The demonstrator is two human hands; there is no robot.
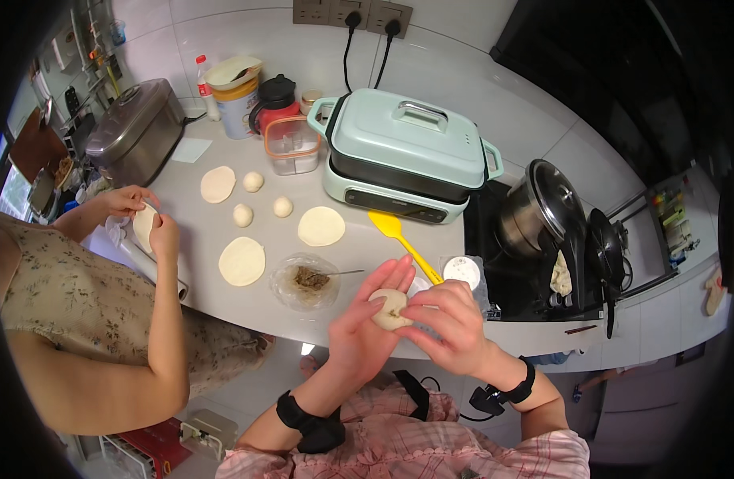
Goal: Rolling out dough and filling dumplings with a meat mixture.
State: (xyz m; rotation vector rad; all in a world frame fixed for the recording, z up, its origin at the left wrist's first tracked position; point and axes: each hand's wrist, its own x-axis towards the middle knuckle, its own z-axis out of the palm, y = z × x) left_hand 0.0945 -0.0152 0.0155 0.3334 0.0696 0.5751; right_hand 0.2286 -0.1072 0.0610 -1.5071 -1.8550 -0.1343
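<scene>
A small filled dough bun [386, 302] rests in my left hand [361, 329], its thumb on the near rim and its fingers stretched out behind. My right hand [454, 326] pinches the bun's right edge with fingertips and thumb. Dark filling shows through a small gap at its centre. To the left, a clear plastic bag [277, 287] on the counter holds brown-green filling [312, 278] with a metal utensil [343, 273] in it. Flat dough rounds [242, 261] and three dough balls [242, 215] lie farther left. Just beyond my hands is a yellow spatula [412, 245].
A mint-green electric cooker [403, 138] stands at the back. At right, a pressure cooker [532, 209] sits on a black cooktop [484, 257]. A co-worker [97, 299] at left holds a dough round [144, 227]. A clear container [292, 157] stands near the wall.
</scene>
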